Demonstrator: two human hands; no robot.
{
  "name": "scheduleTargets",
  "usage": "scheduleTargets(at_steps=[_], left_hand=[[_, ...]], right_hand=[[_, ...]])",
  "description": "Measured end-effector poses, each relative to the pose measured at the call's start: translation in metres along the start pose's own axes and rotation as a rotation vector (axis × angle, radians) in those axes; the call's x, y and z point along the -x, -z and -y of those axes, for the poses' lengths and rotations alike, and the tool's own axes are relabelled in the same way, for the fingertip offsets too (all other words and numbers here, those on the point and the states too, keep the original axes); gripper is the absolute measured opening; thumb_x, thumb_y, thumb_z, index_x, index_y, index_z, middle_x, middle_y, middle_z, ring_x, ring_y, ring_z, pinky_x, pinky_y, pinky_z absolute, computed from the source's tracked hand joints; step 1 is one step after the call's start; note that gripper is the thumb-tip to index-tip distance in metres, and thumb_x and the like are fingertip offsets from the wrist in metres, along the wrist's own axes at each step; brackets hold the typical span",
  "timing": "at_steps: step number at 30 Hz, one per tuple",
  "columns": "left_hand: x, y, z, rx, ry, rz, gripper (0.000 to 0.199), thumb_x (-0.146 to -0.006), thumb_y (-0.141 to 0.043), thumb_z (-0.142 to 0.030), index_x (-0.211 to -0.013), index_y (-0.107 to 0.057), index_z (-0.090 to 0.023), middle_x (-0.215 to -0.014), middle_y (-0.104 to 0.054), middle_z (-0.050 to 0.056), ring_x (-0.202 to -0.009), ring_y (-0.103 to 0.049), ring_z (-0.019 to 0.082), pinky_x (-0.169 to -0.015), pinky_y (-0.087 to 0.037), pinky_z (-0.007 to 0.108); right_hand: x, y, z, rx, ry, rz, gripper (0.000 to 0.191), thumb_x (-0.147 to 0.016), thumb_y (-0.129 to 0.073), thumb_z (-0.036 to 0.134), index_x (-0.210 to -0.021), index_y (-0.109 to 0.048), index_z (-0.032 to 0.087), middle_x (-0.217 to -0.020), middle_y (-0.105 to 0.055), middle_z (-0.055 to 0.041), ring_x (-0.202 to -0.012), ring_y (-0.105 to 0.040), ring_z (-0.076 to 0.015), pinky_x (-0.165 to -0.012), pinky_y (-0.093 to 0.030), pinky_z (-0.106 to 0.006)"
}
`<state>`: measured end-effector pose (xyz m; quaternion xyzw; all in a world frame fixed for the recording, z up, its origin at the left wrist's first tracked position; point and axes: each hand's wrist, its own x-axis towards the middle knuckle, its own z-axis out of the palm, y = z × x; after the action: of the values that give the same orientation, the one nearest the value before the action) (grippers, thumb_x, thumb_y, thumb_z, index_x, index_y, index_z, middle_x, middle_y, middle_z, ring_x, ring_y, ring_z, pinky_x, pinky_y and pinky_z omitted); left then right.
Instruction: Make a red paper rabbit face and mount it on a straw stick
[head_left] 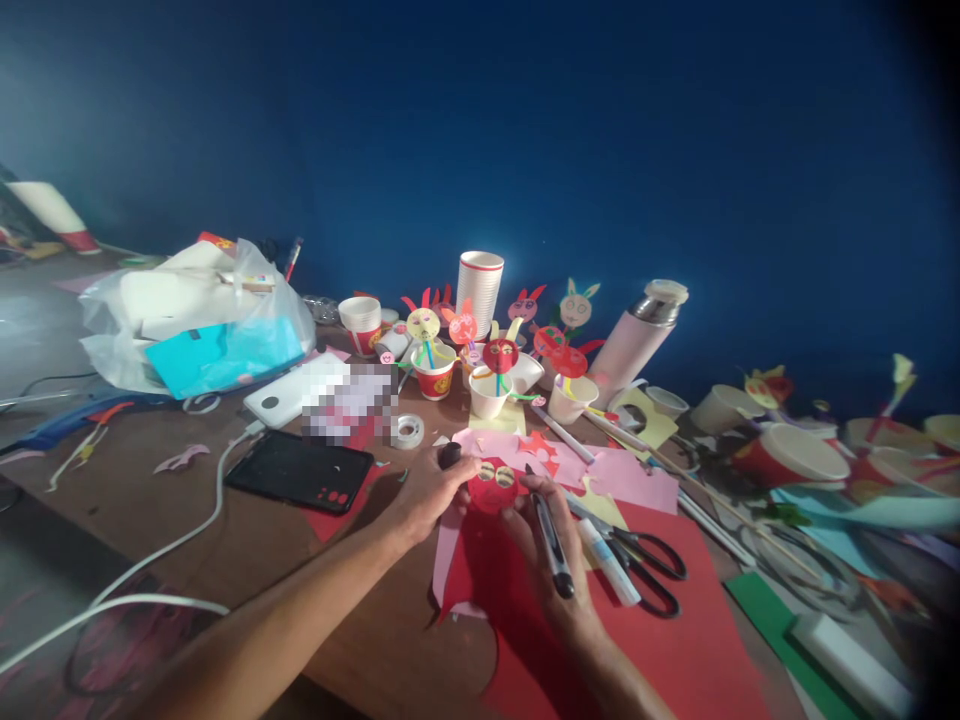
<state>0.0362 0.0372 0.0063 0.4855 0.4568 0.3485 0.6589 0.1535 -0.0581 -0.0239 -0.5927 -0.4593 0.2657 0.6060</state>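
A round red paper face [495, 492] with two pale eyes is pinched at its left edge by my left hand [431, 492]. A black marker cap [450, 455] also sticks up from that hand's fingers. My right hand [559, 545] is closed around a marker [553, 550], its dark tip close to the face's right side. Some right-hand fingers reach the lower right edge of the face. Beneath both hands lie pink paper [622, 475] and a large red sheet [675, 640]. Right of my right hand are a glue stick [609, 562] and black-handled scissors [652, 565].
Paper cups with paper faces [491, 395] stand behind the hands, near a tall cup stack [480, 290] and a leaning pink flask [637, 340]. On the left are a dark phone [300, 472], a white cable [172, 560], a tape roll [407, 431] and a plastic bag [281, 320].
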Motion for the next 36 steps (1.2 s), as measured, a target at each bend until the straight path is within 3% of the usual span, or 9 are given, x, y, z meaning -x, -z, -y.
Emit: scheduleTargets(at_steps=[3, 7, 15, 23, 31, 36], left_hand=[[-0.0003, 0.0011, 0.0000, 0.024, 0.012, 0.014, 0.024, -0.061, -0.064, -0.036, -0.062, -0.051, -0.015, -0.045, -0.047, -0.006, -0.037, -0.044, 0.008, -0.036, -0.038, 0.019], [0.0002, 0.0057, -0.0001, 0.062, 0.003, 0.045, 0.025, -0.064, -0.063, -0.037, -0.064, -0.053, -0.014, -0.043, -0.048, -0.004, -0.037, -0.044, 0.008, -0.036, -0.037, 0.018], [0.0067, 0.0060, 0.0025, 0.010, 0.015, 0.103, 0.035, -0.067, -0.063, -0.048, -0.066, -0.050, -0.016, -0.041, -0.048, -0.005, -0.037, -0.043, 0.007, -0.038, -0.036, 0.017], [0.0068, 0.0029, 0.0039, -0.046, -0.054, 0.030, 0.034, -0.064, -0.064, -0.047, -0.063, -0.050, -0.015, -0.038, -0.047, -0.005, -0.034, -0.042, 0.007, -0.036, -0.035, 0.017], [0.0050, 0.0044, 0.0018, -0.081, -0.068, -0.090, 0.029, -0.067, -0.060, -0.041, -0.059, -0.048, -0.016, -0.038, -0.045, -0.006, -0.030, -0.038, 0.005, -0.031, -0.027, 0.015], [0.0078, 0.0033, -0.0025, -0.123, -0.078, -0.076, 0.029, -0.068, -0.058, -0.040, -0.057, -0.047, -0.016, -0.038, -0.044, -0.006, -0.030, -0.038, 0.005, -0.032, -0.028, 0.015]], right_hand=[[-0.0002, 0.0011, 0.0008, 0.015, -0.031, 0.043, 0.024, -0.078, -0.057, 0.027, -0.100, -0.046, 0.024, -0.072, -0.051, 0.0011, -0.060, -0.052, -0.0160, -0.058, -0.048, -0.033], [-0.0029, 0.0044, 0.0032, 0.028, -0.039, -0.015, 0.027, -0.077, -0.058, 0.030, -0.101, -0.047, 0.024, -0.072, -0.052, 0.0006, -0.060, -0.053, -0.0171, -0.060, -0.048, -0.035], [-0.0061, 0.0047, 0.0019, -0.097, -0.108, -0.004, 0.029, -0.078, -0.057, 0.032, -0.102, -0.043, 0.022, -0.068, -0.052, 0.0032, -0.058, -0.052, -0.0150, -0.056, -0.044, -0.029], [-0.0047, 0.0028, 0.0037, -0.100, -0.103, 0.005, 0.028, -0.077, -0.057, 0.032, -0.100, -0.045, 0.021, -0.065, -0.050, 0.0038, -0.054, -0.049, -0.0140, -0.052, -0.042, -0.027], [-0.0065, 0.0063, 0.0068, -0.072, -0.092, -0.079, 0.027, -0.078, -0.056, 0.030, -0.102, -0.047, 0.022, -0.070, -0.060, 0.0017, -0.066, -0.058, -0.0174, -0.065, -0.047, -0.029], [-0.0061, 0.0090, 0.0093, 0.006, -0.091, -0.114, 0.031, -0.078, -0.055, 0.034, -0.106, -0.046, 0.023, -0.076, -0.060, 0.0006, -0.073, -0.059, -0.0185, -0.071, -0.047, -0.029]])
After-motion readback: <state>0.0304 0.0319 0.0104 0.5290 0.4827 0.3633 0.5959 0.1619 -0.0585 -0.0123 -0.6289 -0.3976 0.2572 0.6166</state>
